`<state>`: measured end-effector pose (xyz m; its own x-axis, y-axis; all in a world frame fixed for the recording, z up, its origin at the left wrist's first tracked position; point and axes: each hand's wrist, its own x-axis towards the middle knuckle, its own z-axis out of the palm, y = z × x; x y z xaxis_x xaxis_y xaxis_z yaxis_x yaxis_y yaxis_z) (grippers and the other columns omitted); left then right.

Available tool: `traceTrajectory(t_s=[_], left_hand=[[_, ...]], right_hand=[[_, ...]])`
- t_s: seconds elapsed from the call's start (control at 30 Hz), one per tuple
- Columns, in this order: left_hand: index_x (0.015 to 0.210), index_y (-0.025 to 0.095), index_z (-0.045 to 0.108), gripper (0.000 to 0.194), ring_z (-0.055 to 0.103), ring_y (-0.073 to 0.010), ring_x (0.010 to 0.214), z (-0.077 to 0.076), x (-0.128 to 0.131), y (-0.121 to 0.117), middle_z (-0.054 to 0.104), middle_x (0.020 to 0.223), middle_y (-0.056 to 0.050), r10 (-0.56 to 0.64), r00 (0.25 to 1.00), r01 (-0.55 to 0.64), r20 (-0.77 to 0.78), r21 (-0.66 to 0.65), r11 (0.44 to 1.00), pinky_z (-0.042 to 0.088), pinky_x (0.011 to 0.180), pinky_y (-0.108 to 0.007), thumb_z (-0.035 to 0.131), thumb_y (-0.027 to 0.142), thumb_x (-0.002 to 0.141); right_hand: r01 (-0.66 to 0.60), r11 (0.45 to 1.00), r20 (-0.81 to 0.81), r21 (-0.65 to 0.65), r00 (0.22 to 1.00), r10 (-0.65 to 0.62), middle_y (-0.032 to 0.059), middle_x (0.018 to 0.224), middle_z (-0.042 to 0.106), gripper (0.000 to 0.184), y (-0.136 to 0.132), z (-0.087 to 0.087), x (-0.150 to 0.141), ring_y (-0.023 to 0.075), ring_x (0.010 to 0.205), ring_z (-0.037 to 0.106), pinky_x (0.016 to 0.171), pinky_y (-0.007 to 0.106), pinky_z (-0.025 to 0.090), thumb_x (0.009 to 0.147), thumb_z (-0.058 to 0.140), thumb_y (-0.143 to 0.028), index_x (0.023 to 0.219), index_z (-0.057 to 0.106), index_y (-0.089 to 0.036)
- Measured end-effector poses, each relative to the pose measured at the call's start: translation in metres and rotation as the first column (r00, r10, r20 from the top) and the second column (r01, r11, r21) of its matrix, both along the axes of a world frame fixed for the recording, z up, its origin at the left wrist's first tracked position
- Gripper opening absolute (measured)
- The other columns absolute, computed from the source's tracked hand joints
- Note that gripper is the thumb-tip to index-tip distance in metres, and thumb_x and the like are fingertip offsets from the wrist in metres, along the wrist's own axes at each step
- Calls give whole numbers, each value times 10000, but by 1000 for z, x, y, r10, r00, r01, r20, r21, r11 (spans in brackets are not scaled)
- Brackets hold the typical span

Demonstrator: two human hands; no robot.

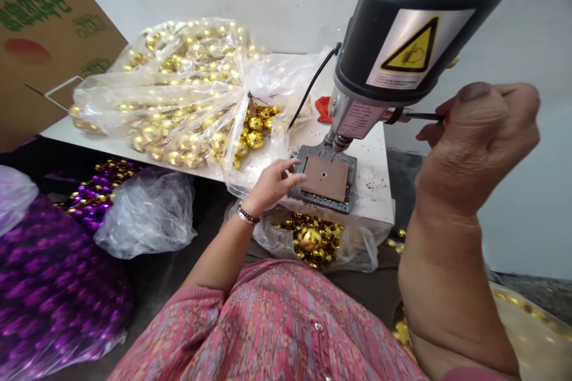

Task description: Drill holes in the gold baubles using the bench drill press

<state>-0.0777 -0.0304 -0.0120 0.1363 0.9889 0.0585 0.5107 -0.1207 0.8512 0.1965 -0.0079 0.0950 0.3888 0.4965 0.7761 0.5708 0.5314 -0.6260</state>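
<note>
A small bench drill (402, 41) stands on a white table (370, 190), its bit just above a brown pad on the grey base plate (328, 181). My right hand (478, 143) is closed around the drill's thin black lever (420, 115) at the machine's right side. My left hand (272, 184) rests at the left edge of the base plate, fingers loosely curled with fingertips together; what they hold, if anything, I cannot make out. A clear plastic bag of gold balls (192, 95) lies open on the table, just left of that hand.
A bag with gold scraps and a gold ball (313, 241) hangs below the table's front edge. Purple bead bags (53, 292) and a crumpled clear bag (143, 214) lie at lower left. A cardboard box (40, 30) leans at upper left. Gold pieces in a tray (527, 321) sit at lower right.
</note>
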Motion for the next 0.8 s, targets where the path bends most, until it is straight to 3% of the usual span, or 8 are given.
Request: traceTrajectory(t_s=[0.1, 0.2, 0.27, 0.37, 0.43, 0.53, 0.7, 0.8], left_hand=[[1355, 190, 841, 317, 770, -278, 1106, 2, -18, 31, 847, 1205, -130, 368, 928, -365, -49, 58, 929, 616, 1105, -418, 677, 236, 1087], [1506, 155, 765, 513, 728, -371, 1405, 8, -35, 64, 819, 1409, -214, 542, 824, -531, -167, 108, 841, 539, 1274, -501, 586, 89, 1029], [1592, 131, 713, 633, 687, -428, 1501, 12, -44, 79, 780, 1517, -264, 531, 797, -524, -288, 109, 845, 513, 1306, -542, 611, 56, 972], [1594, 135, 721, 700, 709, -487, 1466, 14, -49, 90, 735, 1590, -296, 387, 792, -423, -471, 33, 906, 533, 1264, -583, 666, 56, 901], [1597, 152, 727, 712, 733, -492, 1429, 13, -48, 92, 706, 1627, -297, 320, 776, -384, -543, -4, 924, 544, 1233, -584, 669, 59, 894], [1634, 141, 702, 753, 745, -481, 1413, 9, -46, 89, 695, 1635, -307, 333, 757, -394, -562, 13, 919, 557, 1217, -577, 660, 32, 890], [1380, 170, 794, 560, 756, -392, 1276, 11, -53, 70, 829, 1276, -187, 398, 842, -403, -364, 66, 913, 602, 1162, -497, 810, 122, 822], [1236, 201, 795, 423, 762, -287, 1079, 17, -59, 47, 819, 1093, -81, 314, 949, -312, 28, -69, 948, 643, 983, -396, 861, 361, 850]], right_hand=[[-15, 999, 0, 38, 1000, 15, -70, 774, 530, 492, -3, -1, -2, 55, 643, 495, 708, 286, 412, 1138, 542, -664, 948, 537, -210], [-19, 1000, -11, 20, 1000, 19, -66, 768, 552, 582, -8, -1, -2, 70, 644, 526, 721, 301, 413, 1109, 553, -771, 958, 555, -209], [-12, 1000, -6, -4, 1000, 12, -53, 805, 575, 680, -12, -1, -3, 81, 680, 549, 748, 313, 436, 1077, 527, -877, 954, 564, -209], [27, 999, 16, -29, 1000, -27, -47, 826, 572, 781, -14, 0, -4, 86, 695, 557, 757, 322, 464, 1044, 463, -973, 928, 566, -207], [41, 999, 16, -35, 999, -40, -47, 825, 578, 797, -15, 1, -5, 86, 687, 567, 753, 326, 471, 1035, 465, -986, 926, 573, -203], [30, 999, 4, -26, 1000, -30, -47, 819, 586, 812, -14, -1, -5, 79, 673, 568, 736, 318, 463, 1018, 478, -1001, 931, 586, -201], [29, 999, 38, -41, 999, -27, -53, 818, 598, 738, -15, -1, -3, 65, 671, 557, 735, 292, 449, 1085, 464, -900, 962, 627, -191], [56, 995, 87, -81, 995, -49, -59, 798, 592, 551, -11, 11, 1, 55, 694, 536, 747, 275, 409, 1139, 521, -690, 916, 606, -193]])
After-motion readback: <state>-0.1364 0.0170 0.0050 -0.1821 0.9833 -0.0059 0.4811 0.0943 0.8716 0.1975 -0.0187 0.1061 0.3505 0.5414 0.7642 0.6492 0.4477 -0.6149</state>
